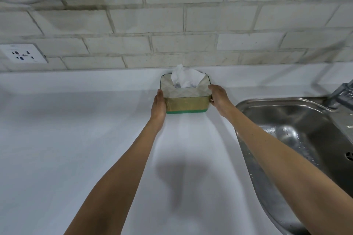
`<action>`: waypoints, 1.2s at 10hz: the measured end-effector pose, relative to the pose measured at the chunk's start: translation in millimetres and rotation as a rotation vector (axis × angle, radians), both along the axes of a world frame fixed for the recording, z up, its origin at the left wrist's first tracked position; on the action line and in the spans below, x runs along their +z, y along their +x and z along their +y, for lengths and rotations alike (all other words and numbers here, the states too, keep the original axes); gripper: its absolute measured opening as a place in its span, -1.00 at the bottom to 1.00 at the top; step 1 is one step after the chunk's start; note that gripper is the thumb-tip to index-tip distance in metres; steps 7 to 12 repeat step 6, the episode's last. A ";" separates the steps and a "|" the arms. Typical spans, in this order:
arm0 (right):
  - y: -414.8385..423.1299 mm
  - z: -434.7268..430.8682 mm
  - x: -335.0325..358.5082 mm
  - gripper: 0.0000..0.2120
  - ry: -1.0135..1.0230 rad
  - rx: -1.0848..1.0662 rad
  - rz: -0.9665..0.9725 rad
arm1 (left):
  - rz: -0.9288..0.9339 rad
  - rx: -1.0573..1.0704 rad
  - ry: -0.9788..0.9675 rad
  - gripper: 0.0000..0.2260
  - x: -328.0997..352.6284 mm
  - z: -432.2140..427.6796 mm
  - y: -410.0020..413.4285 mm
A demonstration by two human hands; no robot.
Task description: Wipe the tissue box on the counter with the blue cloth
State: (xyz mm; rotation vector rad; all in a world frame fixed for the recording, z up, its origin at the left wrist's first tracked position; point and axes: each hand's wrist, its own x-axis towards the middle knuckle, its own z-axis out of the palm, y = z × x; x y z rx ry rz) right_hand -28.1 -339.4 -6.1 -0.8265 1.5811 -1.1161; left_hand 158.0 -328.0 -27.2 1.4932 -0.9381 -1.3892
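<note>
A tissue box with a clear top, gold sides and a green base stands on the white counter close to the back wall. A white tissue sticks up out of its top. My left hand presses flat against the box's left side. My right hand grips its right side, fingers curled over the upper edge. Both arms reach forward from the bottom of the view. No blue cloth is in view.
A steel sink is set into the counter on the right, with wet drops in the basin and a tap at its far corner. A wall socket sits on the brick wall at left.
</note>
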 end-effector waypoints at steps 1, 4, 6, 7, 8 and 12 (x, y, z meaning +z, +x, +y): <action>0.1 -1.6 -0.1 -0.64 0.008 -0.005 0.000 | -0.005 -0.008 0.004 -0.47 0.5 -1.4 1.1; -4.0 8.2 5.8 -0.58 0.024 -0.007 0.024 | -0.045 0.022 -0.011 -0.45 5.1 6.3 3.5; -14.3 30.2 2.0 -0.70 0.026 0.019 0.162 | -0.208 0.034 -0.019 -0.52 13.8 25.2 6.2; -14.3 30.2 2.0 -0.70 0.026 0.019 0.162 | -0.208 0.034 -0.019 -0.52 13.8 25.2 6.2; -14.3 30.2 2.0 -0.70 0.026 0.019 0.162 | -0.208 0.034 -0.019 -0.52 13.8 25.2 6.2; -14.3 30.2 2.0 -0.70 0.026 0.019 0.162 | -0.208 0.034 -0.019 -0.52 13.8 25.2 6.2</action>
